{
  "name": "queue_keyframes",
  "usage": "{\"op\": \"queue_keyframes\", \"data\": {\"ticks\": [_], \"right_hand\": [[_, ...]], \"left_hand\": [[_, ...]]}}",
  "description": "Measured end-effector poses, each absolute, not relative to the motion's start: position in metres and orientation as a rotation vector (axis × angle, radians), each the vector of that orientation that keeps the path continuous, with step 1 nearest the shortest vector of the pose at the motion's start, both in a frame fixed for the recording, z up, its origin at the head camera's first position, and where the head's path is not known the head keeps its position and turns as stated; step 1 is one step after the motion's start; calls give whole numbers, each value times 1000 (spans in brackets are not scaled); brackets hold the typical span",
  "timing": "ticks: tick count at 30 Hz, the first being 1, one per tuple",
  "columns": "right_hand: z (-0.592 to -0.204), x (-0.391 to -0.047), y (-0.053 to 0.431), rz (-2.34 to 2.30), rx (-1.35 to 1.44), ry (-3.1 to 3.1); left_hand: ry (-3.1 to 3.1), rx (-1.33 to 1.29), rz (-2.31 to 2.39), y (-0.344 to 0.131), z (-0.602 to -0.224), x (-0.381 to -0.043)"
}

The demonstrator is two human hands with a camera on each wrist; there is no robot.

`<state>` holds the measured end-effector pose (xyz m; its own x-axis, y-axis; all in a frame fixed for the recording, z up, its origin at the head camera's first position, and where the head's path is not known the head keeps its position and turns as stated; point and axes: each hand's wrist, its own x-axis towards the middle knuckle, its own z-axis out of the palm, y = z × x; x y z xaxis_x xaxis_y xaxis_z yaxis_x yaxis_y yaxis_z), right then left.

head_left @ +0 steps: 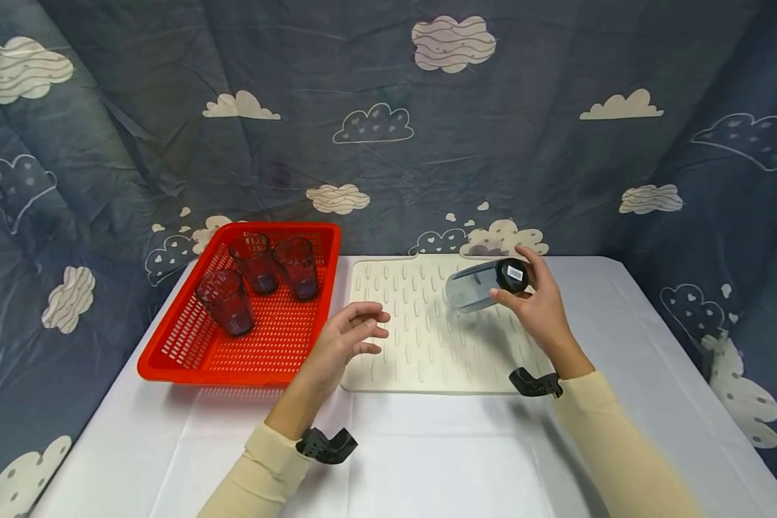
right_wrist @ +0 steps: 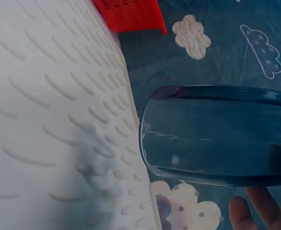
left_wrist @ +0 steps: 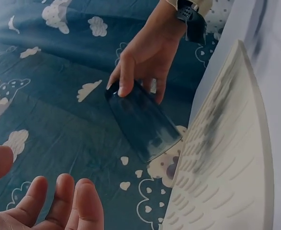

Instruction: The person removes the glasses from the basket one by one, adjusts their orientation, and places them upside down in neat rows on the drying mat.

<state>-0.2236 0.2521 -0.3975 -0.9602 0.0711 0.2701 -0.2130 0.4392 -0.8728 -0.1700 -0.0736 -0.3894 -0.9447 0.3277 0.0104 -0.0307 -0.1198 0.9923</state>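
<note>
My right hand [head_left: 542, 311] grips a tinted drinking glass [head_left: 474, 286] by its base end, which carries a small white label. The glass tilts above the cream drying mat [head_left: 421, 363], its rim end pointing left and slightly down. In the right wrist view the clear wall of the glass [right_wrist: 212, 136] fills the middle. Over the mat's left part, my left hand [head_left: 339, 344] hovers with loosely bent fingers and nothing in them. Three similar glasses stand in the red plastic basket [head_left: 285, 342] on the left: one in front [head_left: 226, 306], two behind [head_left: 255, 266].
A white cloth [head_left: 427, 453] covers the table under the mat and basket. Dark blue fabric [head_left: 375, 65] with cloud prints hangs behind and at both sides. Black wrist bands with cameras [head_left: 326, 446] stick out from both wrists.
</note>
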Motion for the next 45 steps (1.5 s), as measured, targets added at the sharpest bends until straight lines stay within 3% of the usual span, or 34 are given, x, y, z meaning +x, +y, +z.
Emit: {"op": "queue_keyframes", "data": {"ticks": [45], "right_hand": [[-375, -305, 294, 1114, -38, -2815]], "left_hand": [[2180, 383, 2030, -45, -405, -165]]}}
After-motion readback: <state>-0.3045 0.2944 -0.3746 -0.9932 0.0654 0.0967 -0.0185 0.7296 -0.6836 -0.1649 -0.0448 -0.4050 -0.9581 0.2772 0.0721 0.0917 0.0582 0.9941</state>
